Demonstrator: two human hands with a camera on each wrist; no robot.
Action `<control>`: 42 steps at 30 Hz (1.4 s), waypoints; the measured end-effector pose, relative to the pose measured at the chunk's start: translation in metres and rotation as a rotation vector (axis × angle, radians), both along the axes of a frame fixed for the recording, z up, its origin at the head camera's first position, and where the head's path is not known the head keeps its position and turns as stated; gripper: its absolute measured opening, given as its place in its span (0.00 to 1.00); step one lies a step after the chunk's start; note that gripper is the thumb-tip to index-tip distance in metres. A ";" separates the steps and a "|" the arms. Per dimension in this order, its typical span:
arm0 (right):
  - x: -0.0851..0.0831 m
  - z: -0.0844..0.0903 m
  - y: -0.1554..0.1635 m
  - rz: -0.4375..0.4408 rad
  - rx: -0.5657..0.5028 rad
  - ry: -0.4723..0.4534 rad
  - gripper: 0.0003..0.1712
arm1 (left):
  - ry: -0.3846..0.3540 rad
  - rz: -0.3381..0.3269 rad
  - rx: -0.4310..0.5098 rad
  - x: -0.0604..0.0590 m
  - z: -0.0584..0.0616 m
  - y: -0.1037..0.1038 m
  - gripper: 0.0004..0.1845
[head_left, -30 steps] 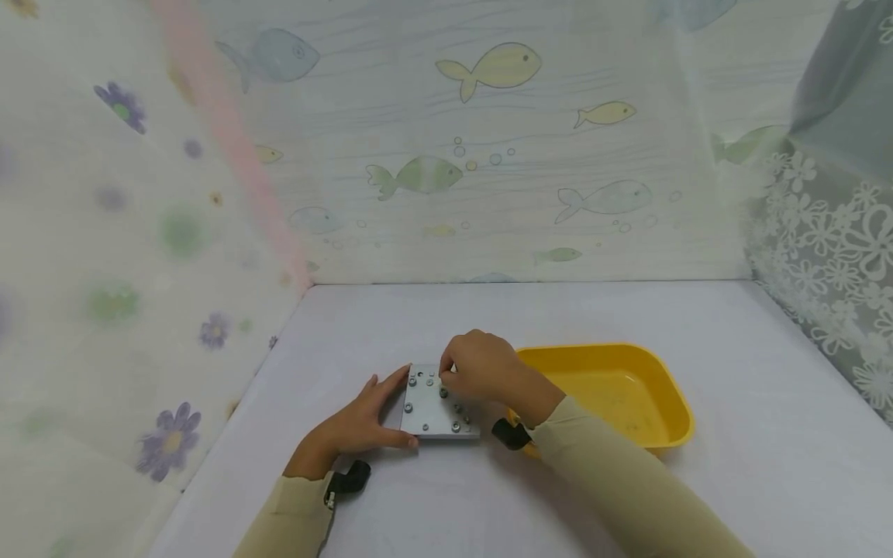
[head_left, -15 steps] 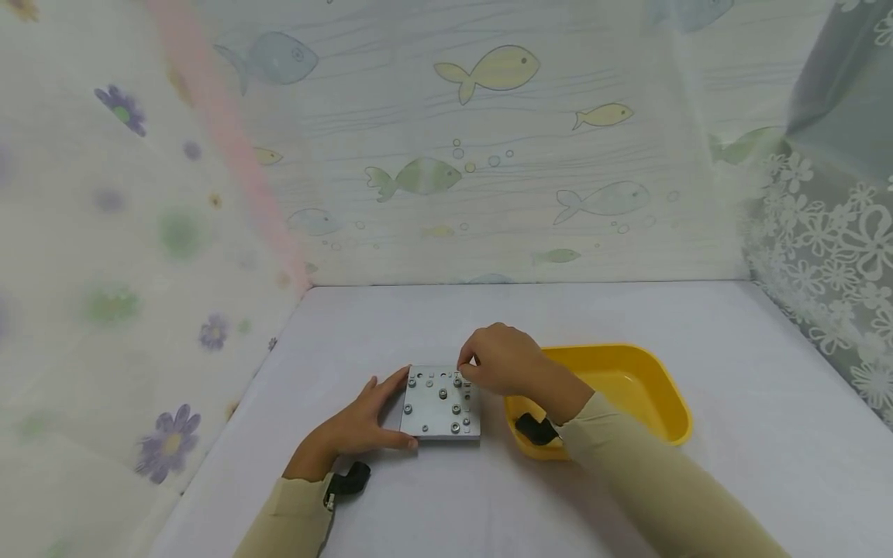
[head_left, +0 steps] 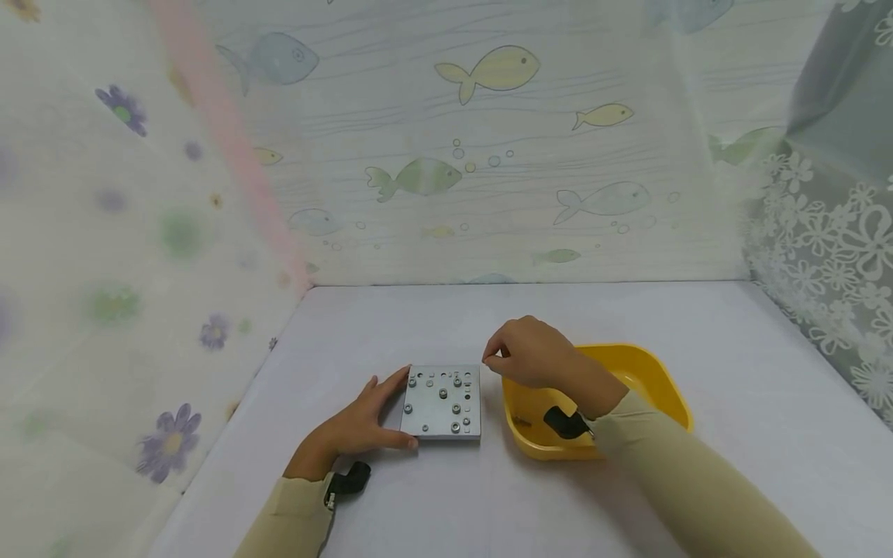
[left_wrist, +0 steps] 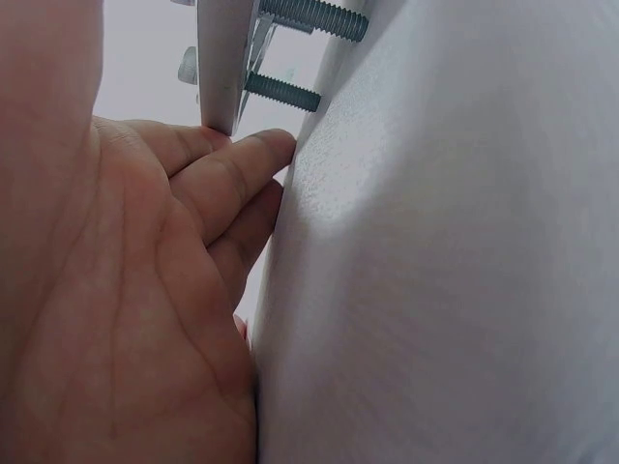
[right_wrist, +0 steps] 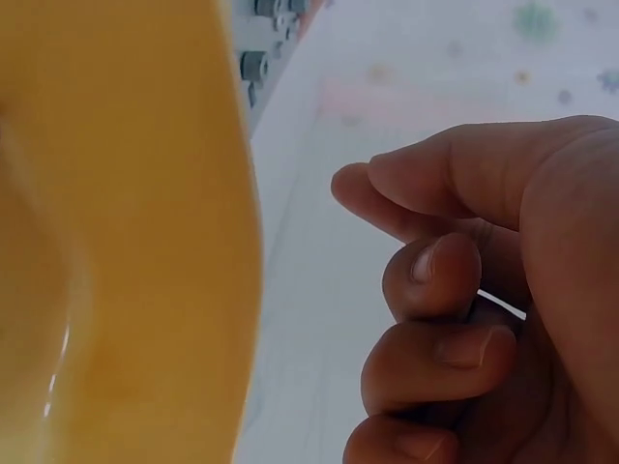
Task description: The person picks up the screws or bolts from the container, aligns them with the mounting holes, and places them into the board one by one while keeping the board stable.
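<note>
Well, one hand spans the plate (head_left: pixel 432 411), the other looks empty

The plate lies at six o'clock. Left hand (head_left: pixel 359 426): at its nine, straight fingers and thumb spread along the edge. Right hand (head_left: pixel 533 355): curled at two, fingertips together, nothing visible between. Probably heavy, stiff, smooth; bolts (left_wrist: pixel 282 91) protrude beneath, so take the side edges. The tray (head_left: pixel 551 452) crowds three; twelve offers room.

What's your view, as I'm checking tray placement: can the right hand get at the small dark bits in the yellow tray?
Probably yes: the right hand is close, nothing visible covers the small dark bits, and the yellow tray is open on top.
</note>
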State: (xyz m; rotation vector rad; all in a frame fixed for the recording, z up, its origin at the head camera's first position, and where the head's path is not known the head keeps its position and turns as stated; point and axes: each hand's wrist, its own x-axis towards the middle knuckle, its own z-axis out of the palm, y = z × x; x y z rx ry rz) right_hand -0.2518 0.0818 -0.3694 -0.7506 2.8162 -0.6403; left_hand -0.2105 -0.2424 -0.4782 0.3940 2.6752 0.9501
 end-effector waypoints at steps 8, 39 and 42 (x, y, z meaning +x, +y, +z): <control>-0.003 -0.004 0.018 0.027 -0.070 -0.060 0.09 | -0.014 0.018 -0.009 0.000 0.001 0.002 0.68; -0.017 -0.040 0.064 0.197 -0.131 -0.359 0.06 | -0.019 0.010 0.006 0.002 0.005 0.002 0.68; -0.015 -0.042 0.064 0.211 -0.144 -0.371 0.07 | -0.021 0.009 0.013 0.003 0.005 0.002 0.67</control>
